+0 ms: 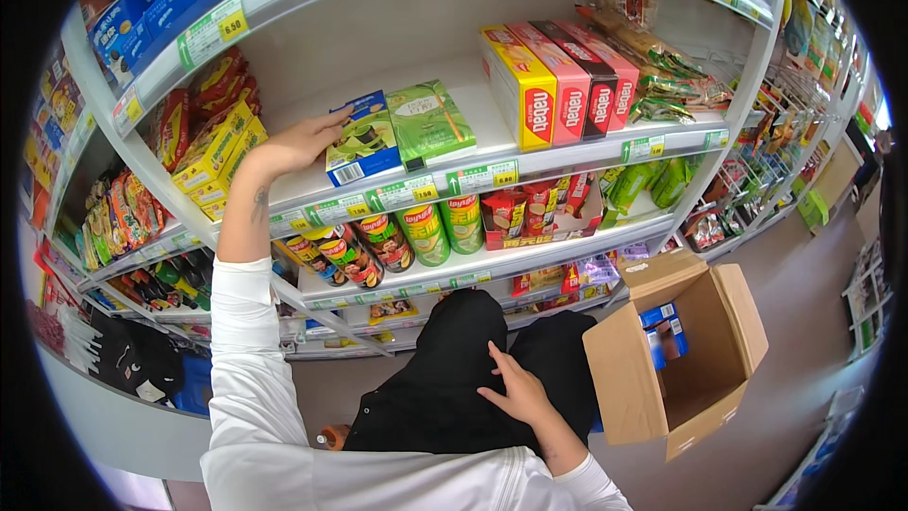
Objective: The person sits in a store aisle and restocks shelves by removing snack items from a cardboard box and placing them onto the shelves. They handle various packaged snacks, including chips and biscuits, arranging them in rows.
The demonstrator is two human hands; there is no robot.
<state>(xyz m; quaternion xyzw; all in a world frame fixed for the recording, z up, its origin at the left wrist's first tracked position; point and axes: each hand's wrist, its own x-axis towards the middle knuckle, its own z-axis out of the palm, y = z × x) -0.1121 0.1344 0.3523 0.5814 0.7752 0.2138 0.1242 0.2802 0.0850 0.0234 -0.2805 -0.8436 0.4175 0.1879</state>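
My left hand (pixel 305 140) reaches onto the white store shelf, its fingers on the left edge and top of a blue and green snack box (pixel 363 140). That box lies flat near the shelf's front. A light green box (pixel 430 122) lies flat beside it on the right. Farther right, several Nabati wafer boxes (pixel 537 110) stand upright in a row. My right hand (pixel 516 387) is over my black-trousered lap, fingers spread, holding nothing. To the right of my legs, an opened cardboard box (pixel 628 376) holds a few small blue boxes (pixel 663 335).
Yellow snack boxes (pixel 220 156) stand left of my left hand. Below are Lay's canisters (pixel 423 234) and red snack packs (pixel 505 213). A shelf upright (pixel 135 142) is left of my left arm. A bottle (pixel 333 436) lies near my legs, and wire racks (pixel 752 156) stand on the right.
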